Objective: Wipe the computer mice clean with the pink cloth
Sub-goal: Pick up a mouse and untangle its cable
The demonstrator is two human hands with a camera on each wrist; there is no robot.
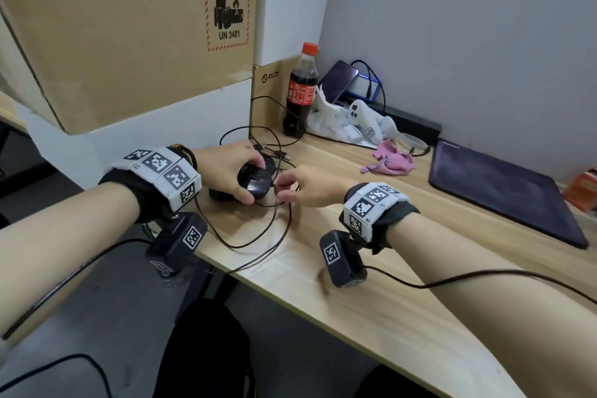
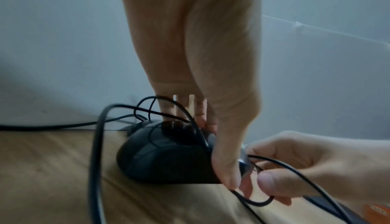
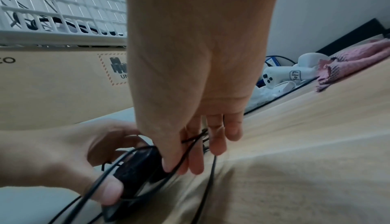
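Observation:
A black wired mouse (image 1: 256,178) sits on the wooden desk (image 1: 371,268) near its left end. My left hand (image 1: 254,181) grips it from above, thumb on the near side and fingers over the far side; the left wrist view shows the same grip on the mouse (image 2: 164,154). Just right of the mouse, my right hand (image 1: 284,191) pinches its thin black cable (image 1: 258,236) between thumb and fingers, which the right wrist view shows as the cable (image 3: 190,150) running through them. The pink cloth (image 1: 391,163) lies crumpled farther right, untouched.
Stacked cardboard boxes (image 1: 129,42) wall off the left and back. A cola bottle (image 1: 302,90), a white controller (image 1: 365,119), a phone (image 1: 340,79) and a plastic bag crowd the back. A dark mouse pad (image 1: 504,191) covers the right. Loose cable loops hang past the desk's front edge.

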